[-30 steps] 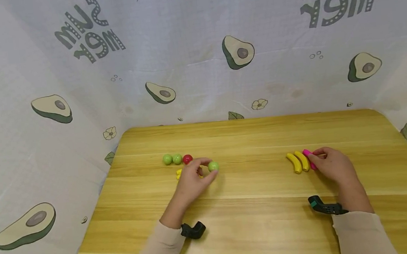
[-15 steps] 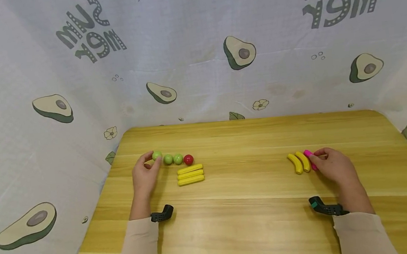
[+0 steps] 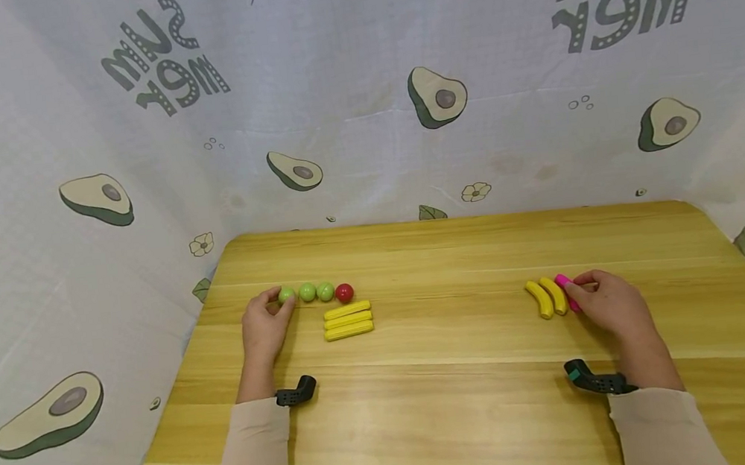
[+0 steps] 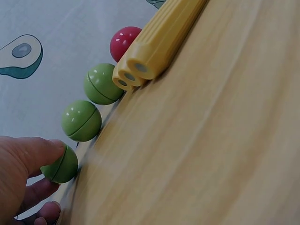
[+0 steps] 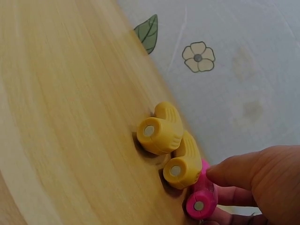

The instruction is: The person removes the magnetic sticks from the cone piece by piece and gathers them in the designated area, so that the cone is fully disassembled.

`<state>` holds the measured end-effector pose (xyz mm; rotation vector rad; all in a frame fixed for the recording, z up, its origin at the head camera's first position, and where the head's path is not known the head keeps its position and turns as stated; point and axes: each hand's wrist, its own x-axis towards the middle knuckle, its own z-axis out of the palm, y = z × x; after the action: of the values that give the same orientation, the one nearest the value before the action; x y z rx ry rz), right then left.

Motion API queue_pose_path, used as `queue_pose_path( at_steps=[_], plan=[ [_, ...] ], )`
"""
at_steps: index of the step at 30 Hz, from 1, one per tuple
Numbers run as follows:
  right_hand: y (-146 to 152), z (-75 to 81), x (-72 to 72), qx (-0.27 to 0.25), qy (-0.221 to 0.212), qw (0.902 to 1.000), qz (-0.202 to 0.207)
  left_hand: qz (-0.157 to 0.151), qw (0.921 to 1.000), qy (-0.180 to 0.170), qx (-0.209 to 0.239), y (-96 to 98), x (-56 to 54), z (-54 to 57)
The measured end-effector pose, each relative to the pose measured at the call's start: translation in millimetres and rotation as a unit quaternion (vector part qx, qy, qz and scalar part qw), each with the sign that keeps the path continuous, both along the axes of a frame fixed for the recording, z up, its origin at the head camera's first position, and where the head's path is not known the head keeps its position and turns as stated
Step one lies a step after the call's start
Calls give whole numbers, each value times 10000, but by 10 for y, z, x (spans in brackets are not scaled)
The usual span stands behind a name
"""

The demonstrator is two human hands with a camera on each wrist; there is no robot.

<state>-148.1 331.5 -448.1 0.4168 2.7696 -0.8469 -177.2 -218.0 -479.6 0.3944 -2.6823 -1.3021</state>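
On the left of the table in the head view, my left hand (image 3: 265, 328) pinches a green ball (image 4: 64, 168) between thumb and fingers, at the left end of a row. Two more green balls (image 4: 81, 120) and a red ball (image 3: 345, 293) continue that row to the right. Across the table, my right hand (image 3: 611, 304) holds a pink curved piece (image 5: 202, 197), shaped like the bananas, by thumb and fingers. Two yellow toy bananas (image 5: 160, 133) lie side by side just left of it, each with a round metal disc in its end.
Several yellow ridged sticks (image 3: 348, 320), like toy corn cobs, lie stacked side by side in front of the red ball. The wooden table (image 3: 455, 389) meets a white cloth (image 3: 360, 99) printed with avocados at its back and sides.
My left hand has carried the green ball leftward from right of the red ball, then lowered it to the left end of the row. My right hand stays where it was.
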Motion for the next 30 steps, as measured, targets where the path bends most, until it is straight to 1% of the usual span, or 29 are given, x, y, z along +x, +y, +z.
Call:
queue_pose_path(
  at_steps=[6, 13, 18, 22, 25, 28, 30],
  plan=[
    [15, 2, 7, 34, 40, 10000, 74, -33, 10000, -19, 45, 15, -10, 0],
    [26, -11, 19, 29, 47, 10000, 62, -109, 9999, -33, 62, 3, -23, -9],
    [21, -8, 7, -9, 22, 10000, 31, -85, 9999, -63, 104, -19, -32, -18],
    [17, 11, -8, -25, 9, 10000, 17, -51, 9999, -48, 141, -42, -40, -6],
    [22, 41, -3, -46, 26, 10000, -48, -83, 9998, -110, 168, -70, -36, 18],
    [53, 74, 5, -14, 159, 9999, -58, -206, 9997, -148, 18, -121, -39, 62],
    [106, 100, 8, 77, 316, 9995, 38, -357, 9990, -188, -206, -172, -51, 104]
  ],
)
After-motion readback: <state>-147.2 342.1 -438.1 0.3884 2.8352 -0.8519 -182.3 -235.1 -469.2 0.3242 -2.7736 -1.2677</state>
